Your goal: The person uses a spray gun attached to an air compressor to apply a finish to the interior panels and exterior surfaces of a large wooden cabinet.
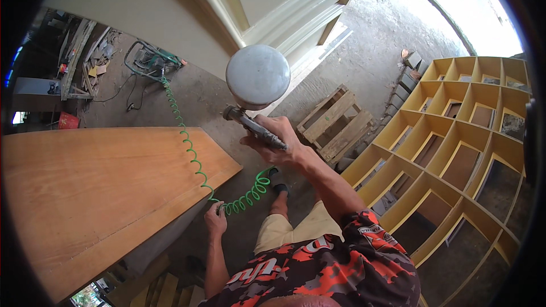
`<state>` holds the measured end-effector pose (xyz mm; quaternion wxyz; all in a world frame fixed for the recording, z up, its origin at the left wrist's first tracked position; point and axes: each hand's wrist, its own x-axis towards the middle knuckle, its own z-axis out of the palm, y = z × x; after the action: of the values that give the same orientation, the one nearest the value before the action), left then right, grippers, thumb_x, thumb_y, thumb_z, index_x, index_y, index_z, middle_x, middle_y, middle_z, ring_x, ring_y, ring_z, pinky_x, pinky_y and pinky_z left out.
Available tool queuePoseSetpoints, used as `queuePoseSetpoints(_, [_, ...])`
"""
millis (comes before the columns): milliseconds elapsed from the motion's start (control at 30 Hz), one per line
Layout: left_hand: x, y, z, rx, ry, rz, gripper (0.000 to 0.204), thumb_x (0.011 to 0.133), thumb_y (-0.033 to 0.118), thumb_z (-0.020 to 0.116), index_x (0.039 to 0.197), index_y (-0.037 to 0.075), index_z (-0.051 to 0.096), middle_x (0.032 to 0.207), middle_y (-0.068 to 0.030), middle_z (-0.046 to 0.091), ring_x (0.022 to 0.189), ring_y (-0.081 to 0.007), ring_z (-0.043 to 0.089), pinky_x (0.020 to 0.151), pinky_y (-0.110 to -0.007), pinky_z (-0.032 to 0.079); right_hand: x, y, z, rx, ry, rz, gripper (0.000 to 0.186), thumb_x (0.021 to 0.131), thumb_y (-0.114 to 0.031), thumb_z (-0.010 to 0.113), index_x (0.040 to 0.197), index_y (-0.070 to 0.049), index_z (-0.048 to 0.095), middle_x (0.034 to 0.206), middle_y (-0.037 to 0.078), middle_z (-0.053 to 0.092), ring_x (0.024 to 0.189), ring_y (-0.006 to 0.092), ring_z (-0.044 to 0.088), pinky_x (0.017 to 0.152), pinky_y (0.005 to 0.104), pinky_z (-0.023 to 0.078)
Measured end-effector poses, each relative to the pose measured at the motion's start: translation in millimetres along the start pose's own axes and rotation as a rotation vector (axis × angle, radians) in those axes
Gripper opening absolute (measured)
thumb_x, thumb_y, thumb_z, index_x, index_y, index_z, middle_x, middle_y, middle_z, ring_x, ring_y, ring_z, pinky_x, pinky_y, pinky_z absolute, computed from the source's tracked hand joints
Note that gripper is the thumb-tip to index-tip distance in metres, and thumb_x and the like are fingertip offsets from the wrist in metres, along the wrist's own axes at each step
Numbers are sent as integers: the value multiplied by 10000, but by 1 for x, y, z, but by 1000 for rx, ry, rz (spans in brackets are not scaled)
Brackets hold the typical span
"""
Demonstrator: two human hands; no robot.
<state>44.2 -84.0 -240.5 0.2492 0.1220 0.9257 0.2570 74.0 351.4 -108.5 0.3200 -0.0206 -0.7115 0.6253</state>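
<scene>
My right hand point(280, 136) is wrapped round the handle of a metal spray gun point(254, 127), held up in front of me. A round grey cup point(258, 74) sits on top of the gun, close to a cream-painted panelled piece point(227, 8). Lower down, my left hand point(215, 216) has its fingers closed on a green coiled air hose point(250, 198). Part of the hose hangs in loops to the right of that hand. The other part stretches up over the edge of a wooden panel point(108, 187) at my left.
The hose runs to an air compressor point(151, 59) on the floor at the far left. A wooden pallet point(335, 122) lies ahead on the right. Along my right stands a large yellowish shelf unit point(449, 142) with open compartments. Scrap wood point(99, 62) is piled at the far left.
</scene>
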Motion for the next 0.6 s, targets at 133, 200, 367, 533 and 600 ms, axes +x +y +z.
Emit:
queuePoseSetpoints(133, [5,15,6,0,-10,-16,246,987,58,688,1215,19,771,1105,-192,799,1024,-343,785,896,-419,590,6,11,-31,-90,-2,80,263,894,-123,880,905,-49,628,701,142,606,556,296,589,553,385,477])
queuePoseSetpoints(200, [9,20,12,-6,-3,-3,247,986,51,686,1216,20,770,1103,-192,799,1022,-342,785,895,-418,591,11,15,-45,-59,52,119,238,911,-123,870,931,-41,648,667,124,599,544,261,588,553,371,481])
queuePoseSetpoints(367, [13,50,26,19,15,26,252,984,30,681,1220,17,768,1089,-192,800,1014,-331,787,890,-409,591,29,20,-90,-116,122,82,236,927,-133,863,920,-46,644,611,80,560,519,186,538,533,370,464])
queuePoseSetpoints(533, [17,66,41,-51,31,25,244,987,35,691,1218,17,767,1060,-180,802,989,-300,789,873,-395,587,42,36,-134,-152,169,122,293,946,-148,848,835,-49,596,570,65,515,514,144,424,506,357,409])
queuePoseSetpoints(600, [17,73,47,-60,22,-7,240,989,41,694,1216,18,768,1059,-177,803,983,-299,788,866,-396,586,47,36,-151,-164,190,145,302,956,-159,835,819,-41,594,575,54,517,534,136,417,520,357,413])
